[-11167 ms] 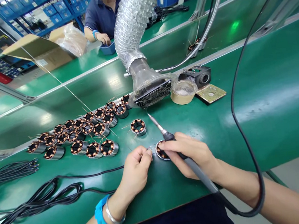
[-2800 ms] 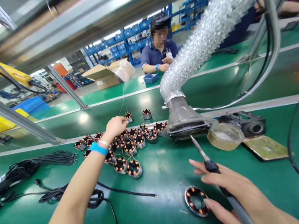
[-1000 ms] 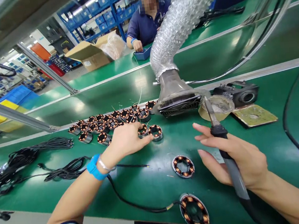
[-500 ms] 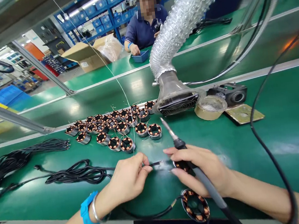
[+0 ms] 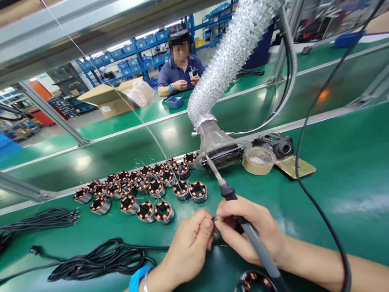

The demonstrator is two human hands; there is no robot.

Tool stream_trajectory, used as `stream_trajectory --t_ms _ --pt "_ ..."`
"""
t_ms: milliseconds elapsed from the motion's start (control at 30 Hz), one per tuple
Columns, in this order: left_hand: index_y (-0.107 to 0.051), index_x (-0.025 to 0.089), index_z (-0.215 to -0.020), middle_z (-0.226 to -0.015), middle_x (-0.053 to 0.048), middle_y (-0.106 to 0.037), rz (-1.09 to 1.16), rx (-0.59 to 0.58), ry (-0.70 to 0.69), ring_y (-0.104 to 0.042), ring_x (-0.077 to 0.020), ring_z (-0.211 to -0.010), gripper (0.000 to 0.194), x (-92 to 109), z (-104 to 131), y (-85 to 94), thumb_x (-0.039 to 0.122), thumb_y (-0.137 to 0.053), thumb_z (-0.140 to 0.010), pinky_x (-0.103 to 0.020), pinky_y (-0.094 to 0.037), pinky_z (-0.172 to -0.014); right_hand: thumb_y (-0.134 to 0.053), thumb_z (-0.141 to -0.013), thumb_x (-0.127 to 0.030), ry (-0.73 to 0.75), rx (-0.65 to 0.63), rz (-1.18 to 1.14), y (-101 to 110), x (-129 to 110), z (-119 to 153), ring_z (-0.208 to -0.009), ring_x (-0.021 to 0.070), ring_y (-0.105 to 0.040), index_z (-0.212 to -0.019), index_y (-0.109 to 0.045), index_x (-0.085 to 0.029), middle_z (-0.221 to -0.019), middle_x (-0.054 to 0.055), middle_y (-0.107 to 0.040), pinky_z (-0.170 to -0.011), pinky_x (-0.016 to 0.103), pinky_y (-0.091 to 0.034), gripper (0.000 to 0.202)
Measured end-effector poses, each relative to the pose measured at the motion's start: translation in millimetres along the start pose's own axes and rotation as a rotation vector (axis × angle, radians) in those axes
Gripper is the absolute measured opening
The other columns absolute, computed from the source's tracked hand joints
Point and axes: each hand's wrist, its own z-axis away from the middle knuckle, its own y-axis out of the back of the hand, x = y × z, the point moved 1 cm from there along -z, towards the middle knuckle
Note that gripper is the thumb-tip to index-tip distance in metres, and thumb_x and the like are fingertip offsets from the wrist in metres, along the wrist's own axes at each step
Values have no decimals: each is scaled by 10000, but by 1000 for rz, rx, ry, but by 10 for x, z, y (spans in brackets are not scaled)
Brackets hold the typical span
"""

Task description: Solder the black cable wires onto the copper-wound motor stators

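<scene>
My left hand [image 5: 190, 245] is closed, its thumb and finger pinching the end of a black cable [image 5: 216, 218] with small wires showing. My right hand [image 5: 260, 227] grips a soldering iron [image 5: 258, 244], its tip pointing up and away from me. The right thumb and fingertips also close on the wires at the cable end, touching or nearly touching the left fingers. Below the hands, a copper-wound stator [image 5: 246, 291] lies at the near edge with a dark cable at its left side. A looped black cable [image 5: 88, 266] rests left of my left hand.
Several copper-wound stators [image 5: 164, 212] stand in rows ahead. Behind the iron's tip is a fume extractor [image 5: 211, 137] with a foil duct [image 5: 219, 58]. A round tub [image 5: 258, 161] and a yellowish pad [image 5: 297, 167] sit right of it. A person [image 5: 180, 70] works opposite.
My hands have come together at the cable end, and the right fingertips now pinch its wires. The view has shifted, with the bench lower in frame. The person opposite has brought both hands together.
</scene>
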Motion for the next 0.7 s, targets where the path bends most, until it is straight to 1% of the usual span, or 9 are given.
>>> stream_trajectory --t_ms 167,233,300,367,433,500,567,633,700 --pt "-468 202 -914 -607 84 -311 369 87 107 -228 -83 -515 400 -162 -46 -50 601 -494 -902 -214 -210 -480 -611 -826 -127 -160 70 68 -152 37 123 -575 114 -625 -1066 -527 -236 -750 -19 -624 -522 208 -543 276" --pt "-428 217 -884 -566 102 -237 490 96 174 -175 -81 -487 434 -185 -69 -49 644 -507 -870 -213 -161 -458 -619 -829 -122 -158 71 87 -196 27 154 -580 115 -632 -1066 -532 -236 -758 -16 -636 -528 207 -548 277" --pt "-405 219 -841 -571 100 -235 529 99 208 -178 -81 -494 447 -206 -87 -36 653 -507 -862 -211 -165 -462 -595 -834 -101 -121 35 97 -218 9 166 -585 122 -621 -1014 -544 -231 -744 -9 -628 -523 217 -539 228" --pt "-402 205 -785 -616 78 -301 456 103 177 -247 -86 -542 440 -228 -99 -9 622 -506 -879 -211 -235 -498 -573 -828 -84 -53 -24 116 -206 -8 153 -580 134 -589 -983 -552 -222 -728 1 -613 -515 241 -521 208" --pt "-409 192 -745 -676 49 -361 312 93 130 -312 -102 -614 428 -242 -102 21 580 -477 -911 -225 -303 -565 -580 -810 -86 8 -64 146 -163 -12 117 -604 149 -569 -1018 -551 -210 -762 21 -623 -532 273 -514 244" --pt "-434 188 -754 -725 28 -411 164 51 98 -363 -120 -678 394 -243 -97 43 532 -437 -945 -245 -337 -628 -600 -799 -86 46 -81 162 -114 4 70 -693 173 -595 -1078 -542 -201 -870 58 -664 -601 310 -530 307" --pt "-458 188 -788 -766 11 -463 59 -1 81 -411 -137 -726 345 -229 -85 51 475 -401 -972 -262 -355 -672 -584 -812 -54 73 -112 154 -86 38 32 -721 172 -607 -1082 -549 -205 -916 65 -692 -640 322 -525 311" --pt "-467 190 -808 -798 1 -503 -13 -38 71 -442 -147 -751 305 -206 -72 49 428 -392 -983 -273 -362 -690 -544 -826 -12 109 -158 137 -76 77 14 -661 152 -593 -1054 -567 -209 -863 46 -706 -610 307 -500 302" --pt "-462 194 -801 -770 12 -502 -82 -66 87 -439 -143 -714 289 -181 -62 45 407 -396 -984 -271 -351 -658 -523 -827 7 125 -182 127 -56 113 8 -612 141 -573 -1024 -577 -208 -789 28 -695 -570 292 -474 297"
